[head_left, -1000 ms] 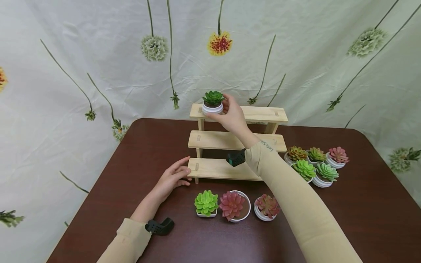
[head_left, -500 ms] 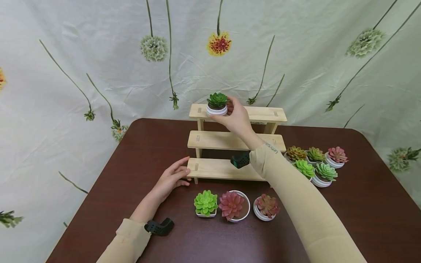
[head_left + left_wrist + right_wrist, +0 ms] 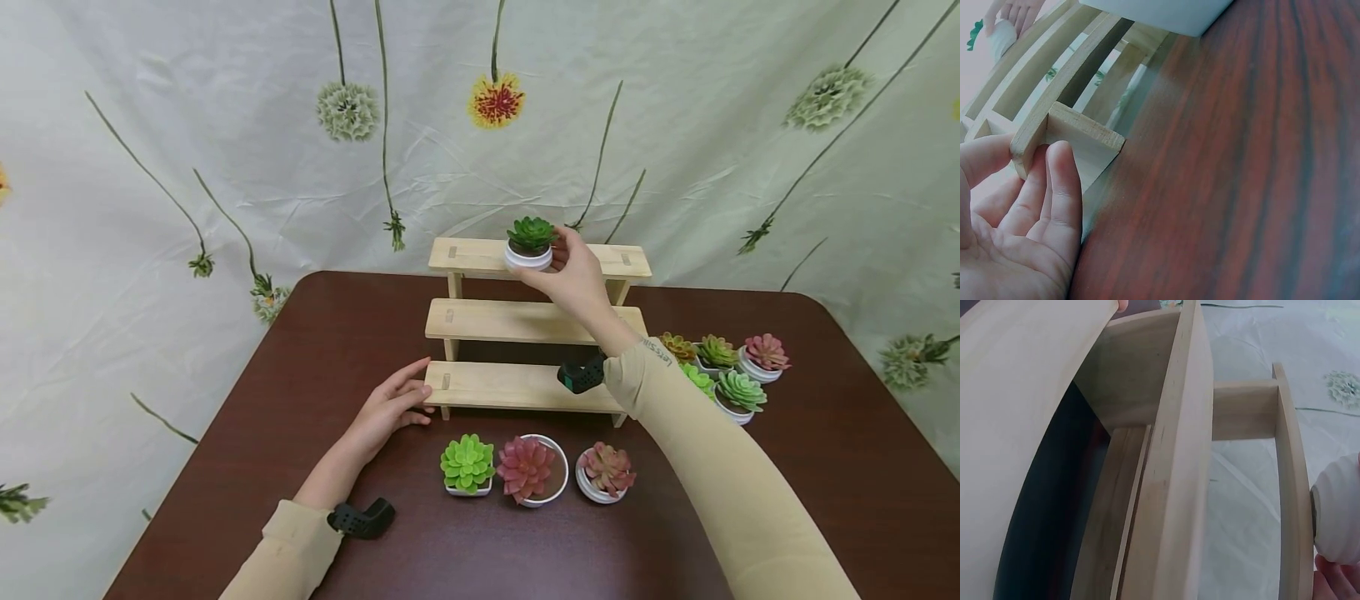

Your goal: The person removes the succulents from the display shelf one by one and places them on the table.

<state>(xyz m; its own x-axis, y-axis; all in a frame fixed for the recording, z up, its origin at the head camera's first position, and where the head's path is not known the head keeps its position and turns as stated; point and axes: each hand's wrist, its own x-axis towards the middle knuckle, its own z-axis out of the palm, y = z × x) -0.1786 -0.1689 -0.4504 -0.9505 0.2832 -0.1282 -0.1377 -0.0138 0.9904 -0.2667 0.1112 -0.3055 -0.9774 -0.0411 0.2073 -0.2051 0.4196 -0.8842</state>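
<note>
My right hand (image 3: 576, 275) holds a white ribbed pot with a dark green succulent (image 3: 531, 237) by its side. The pot is upright at the top board of a three-step wooden plant stand (image 3: 510, 321), a little left of the board's right half. In the right wrist view, the white pot (image 3: 1340, 509) appears against the top board (image 3: 1294, 487); any small gap is hard to tell. My left hand (image 3: 390, 408) grips the left end of the lowest board. In the left wrist view its fingers (image 3: 1063, 181) lie around that board's end.
In front of the stand are a bright green succulent (image 3: 467, 462), a large red one (image 3: 525, 468) and a smaller reddish one (image 3: 607, 468). Several potted succulents (image 3: 738, 390) cluster right of the stand on the dark table (image 3: 300, 350). A flowered cloth (image 3: 262, 100) hangs behind.
My right hand has moved the dark green succulent rightward along the top board, from near its left end toward the middle. My left hand has stayed at the lowest board.
</note>
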